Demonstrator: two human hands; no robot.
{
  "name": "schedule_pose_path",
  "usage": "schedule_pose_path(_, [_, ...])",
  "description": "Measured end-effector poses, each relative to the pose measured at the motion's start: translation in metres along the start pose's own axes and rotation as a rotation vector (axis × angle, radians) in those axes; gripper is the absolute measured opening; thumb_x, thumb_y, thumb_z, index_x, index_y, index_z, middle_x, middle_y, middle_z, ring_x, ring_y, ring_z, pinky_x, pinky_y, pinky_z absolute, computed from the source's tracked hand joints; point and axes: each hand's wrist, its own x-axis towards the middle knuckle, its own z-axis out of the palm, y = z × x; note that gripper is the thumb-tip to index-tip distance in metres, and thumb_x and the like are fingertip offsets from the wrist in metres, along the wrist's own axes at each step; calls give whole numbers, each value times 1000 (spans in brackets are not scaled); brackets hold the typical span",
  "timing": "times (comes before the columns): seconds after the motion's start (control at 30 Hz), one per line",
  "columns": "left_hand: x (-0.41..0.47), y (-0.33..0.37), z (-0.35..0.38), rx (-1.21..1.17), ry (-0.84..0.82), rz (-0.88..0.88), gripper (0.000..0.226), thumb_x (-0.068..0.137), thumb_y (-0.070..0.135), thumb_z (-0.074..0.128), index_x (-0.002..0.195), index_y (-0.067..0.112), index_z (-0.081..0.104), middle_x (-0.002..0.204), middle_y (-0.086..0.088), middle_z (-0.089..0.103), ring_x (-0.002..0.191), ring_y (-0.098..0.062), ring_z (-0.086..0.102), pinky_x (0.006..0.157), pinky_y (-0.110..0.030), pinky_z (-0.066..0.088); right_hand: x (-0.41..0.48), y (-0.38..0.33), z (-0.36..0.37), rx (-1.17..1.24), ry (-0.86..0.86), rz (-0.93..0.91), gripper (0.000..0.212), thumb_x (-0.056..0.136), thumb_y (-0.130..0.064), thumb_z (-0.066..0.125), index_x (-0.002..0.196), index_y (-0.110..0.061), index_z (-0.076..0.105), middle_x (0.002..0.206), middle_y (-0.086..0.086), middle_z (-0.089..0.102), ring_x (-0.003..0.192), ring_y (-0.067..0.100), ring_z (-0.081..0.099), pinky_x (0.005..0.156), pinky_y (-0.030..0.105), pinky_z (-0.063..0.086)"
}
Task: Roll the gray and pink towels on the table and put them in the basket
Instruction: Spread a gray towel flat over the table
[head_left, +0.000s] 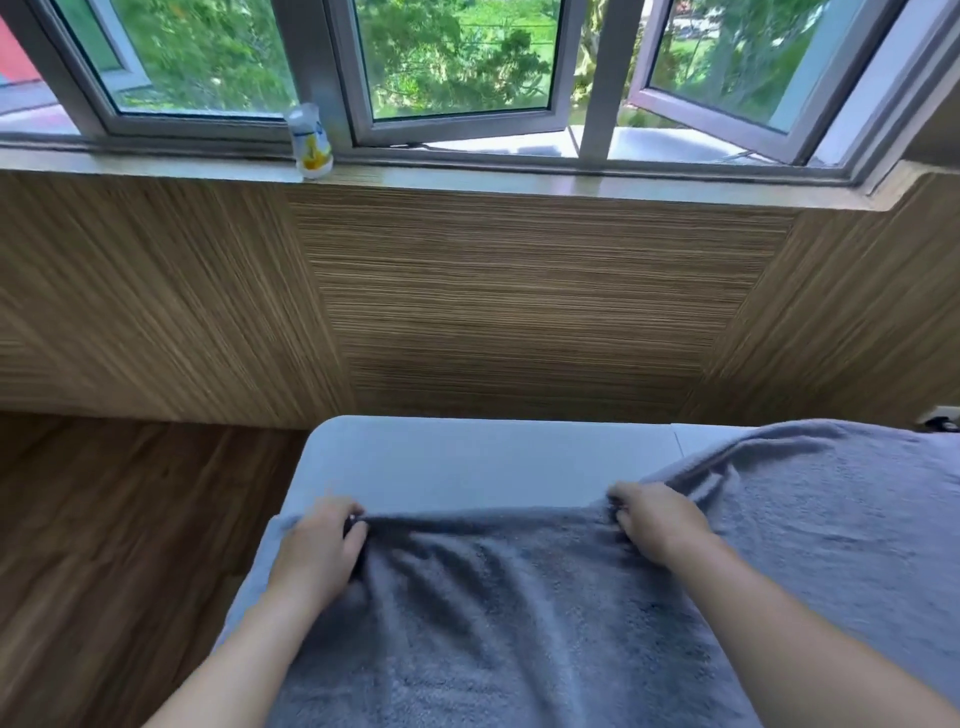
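Observation:
A large gray towel (519, 613) lies spread over the white table (467, 462), covering its near part and reaching off to the right. My left hand (322, 545) grips the towel's far edge near the table's left side, fingers curled into the cloth. My right hand (654, 519) grips the same far edge further right. Between the two hands the edge is pulled taut, and folds run back toward me. No pink towel and no basket are in view.
The table's far strip is bare white. Beyond it rises a wood-grain wall panel (519, 291) under a window sill, where a small bottle (311, 143) stands. Wooden floor (114, 545) lies to the left of the table.

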Motion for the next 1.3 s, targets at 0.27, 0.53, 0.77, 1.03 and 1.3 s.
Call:
schedule_pose_path(0.27, [41, 40, -41, 22, 58, -45, 9, 89, 30, 58, 88, 31, 49, 80, 12, 63, 79, -23, 61, 72, -37, 49, 15, -1, -31, 116, 274, 34, 16, 81, -39, 62, 87, -26, 57, 92, 1, 70, 93, 28, 65, 64, 31, 41])
schedule_pose_path(0.53, [0, 27, -28, 352, -526, 26, 46, 98, 51, 41, 76, 20, 67, 75, 7, 69, 76, -13, 63, 78, -33, 50, -44, 35, 6, -124, 18, -277, 43, 74, -65, 48, 76, -22, 55, 76, -9, 66, 73, 12, 60, 65, 33, 47])
schedule_pose_path(0.77, [-25, 50, -10, 468, -344, 114, 18, 81, 42, 61, 93, 31, 53, 95, 10, 55, 95, -17, 59, 66, -32, 39, -59, 16, 13, -185, 16, -326, 35, 82, -58, 46, 75, -23, 51, 85, -9, 52, 89, 16, 56, 69, 32, 45])
schedule_pose_path(1.03, [-22, 96, 33, 272, -256, 455, 18, 97, 43, 52, 105, 30, 62, 106, 10, 63, 104, -19, 55, 84, -34, 43, -61, -62, 33, -41, 89, -567, 33, 78, -48, 55, 106, -31, 60, 102, -9, 63, 104, 15, 48, 74, 34, 48])
schedule_pose_path(1.3, [11, 54, -21, 258, -254, 442, 14, 92, 44, 63, 99, 33, 60, 93, 16, 55, 85, -11, 55, 72, -29, 40, -37, -32, -13, 30, 89, -329, 21, 79, -38, 62, 99, -33, 60, 92, -3, 50, 90, 27, 60, 77, 30, 44])
